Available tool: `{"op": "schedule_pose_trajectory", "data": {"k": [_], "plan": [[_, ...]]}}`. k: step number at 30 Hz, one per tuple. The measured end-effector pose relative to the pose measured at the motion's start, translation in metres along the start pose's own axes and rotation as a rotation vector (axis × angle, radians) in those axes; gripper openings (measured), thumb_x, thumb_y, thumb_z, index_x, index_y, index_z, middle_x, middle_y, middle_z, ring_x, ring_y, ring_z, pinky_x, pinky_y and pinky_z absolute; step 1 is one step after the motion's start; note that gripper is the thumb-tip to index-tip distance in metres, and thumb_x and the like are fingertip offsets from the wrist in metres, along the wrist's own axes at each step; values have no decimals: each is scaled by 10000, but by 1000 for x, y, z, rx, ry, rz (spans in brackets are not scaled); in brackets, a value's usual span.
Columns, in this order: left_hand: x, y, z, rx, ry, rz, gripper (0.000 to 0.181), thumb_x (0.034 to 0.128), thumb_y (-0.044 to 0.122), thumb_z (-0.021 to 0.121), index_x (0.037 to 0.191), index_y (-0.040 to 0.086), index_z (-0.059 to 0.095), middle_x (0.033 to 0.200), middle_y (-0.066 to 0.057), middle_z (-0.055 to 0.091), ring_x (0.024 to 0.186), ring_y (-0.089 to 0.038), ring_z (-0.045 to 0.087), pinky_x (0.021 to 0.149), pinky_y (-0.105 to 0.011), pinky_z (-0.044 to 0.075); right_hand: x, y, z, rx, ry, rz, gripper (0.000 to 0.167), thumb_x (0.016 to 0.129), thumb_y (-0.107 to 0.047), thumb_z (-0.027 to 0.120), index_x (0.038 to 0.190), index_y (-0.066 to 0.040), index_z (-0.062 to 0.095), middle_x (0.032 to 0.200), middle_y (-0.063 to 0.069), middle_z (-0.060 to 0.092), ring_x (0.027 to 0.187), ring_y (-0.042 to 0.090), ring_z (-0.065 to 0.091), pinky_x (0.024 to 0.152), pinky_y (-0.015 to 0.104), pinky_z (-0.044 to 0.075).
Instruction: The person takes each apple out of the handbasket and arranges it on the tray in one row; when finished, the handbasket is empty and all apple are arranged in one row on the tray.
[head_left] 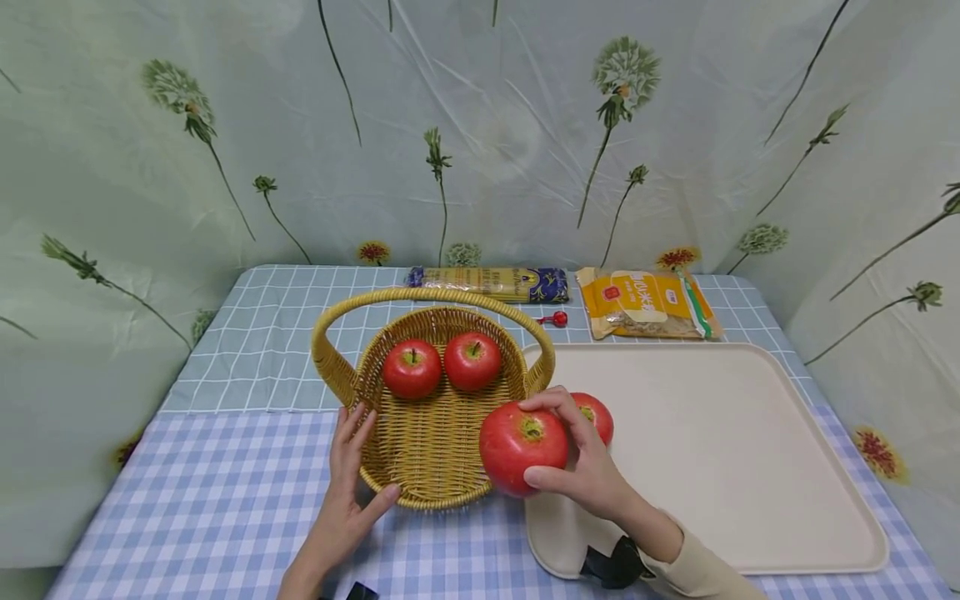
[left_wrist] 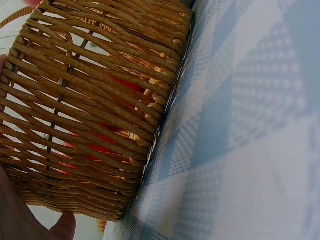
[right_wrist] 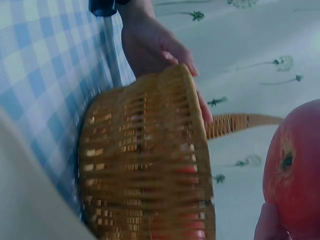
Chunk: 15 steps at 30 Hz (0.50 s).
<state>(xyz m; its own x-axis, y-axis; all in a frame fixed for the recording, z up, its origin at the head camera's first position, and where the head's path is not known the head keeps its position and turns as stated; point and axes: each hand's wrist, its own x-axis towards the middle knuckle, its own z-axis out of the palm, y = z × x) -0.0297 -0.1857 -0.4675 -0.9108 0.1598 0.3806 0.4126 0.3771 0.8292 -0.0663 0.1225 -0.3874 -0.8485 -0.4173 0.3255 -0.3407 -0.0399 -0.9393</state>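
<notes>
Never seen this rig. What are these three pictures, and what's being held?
There's no machine: it's a person working bare-handed. The wide picture is from a camera on the head, looking forward and down; the two others come from one camera on each wrist, so they look tilted. The left hand rests against a wicker basket holding two red apples. The right hand holds a third apple, higher than the basket's rim. A fourth apple sits on the beige tray, partly hidden behind that hand. Farther back lie a blue-and-yellow packet and an orange bag.
</notes>
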Motion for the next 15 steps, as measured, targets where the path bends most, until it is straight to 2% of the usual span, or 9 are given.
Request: {"op": "schedule_pose_trajectory", "data": {"k": [10,15], "plan": [[0,-2,0,-12,2,29,926,716,-20,719,1491,17,212,1536,-172,52,1395,-331,-159,971,-712,6,-18,2,-31,-58,154,4,537,714,-67,689,1207,-15,482,1166,69,508,1079,222,493,748,357,536],[0,-3,1,-6,13,27,894,731,14,710,1483,2,226,1546,-143,64,1397,-339,-147,974,-707,8,-25,2,-41,-63,289,19,555,681,11,657,1210,-57,503,1178,64,509,1082,221,483,727,307,534]]}}
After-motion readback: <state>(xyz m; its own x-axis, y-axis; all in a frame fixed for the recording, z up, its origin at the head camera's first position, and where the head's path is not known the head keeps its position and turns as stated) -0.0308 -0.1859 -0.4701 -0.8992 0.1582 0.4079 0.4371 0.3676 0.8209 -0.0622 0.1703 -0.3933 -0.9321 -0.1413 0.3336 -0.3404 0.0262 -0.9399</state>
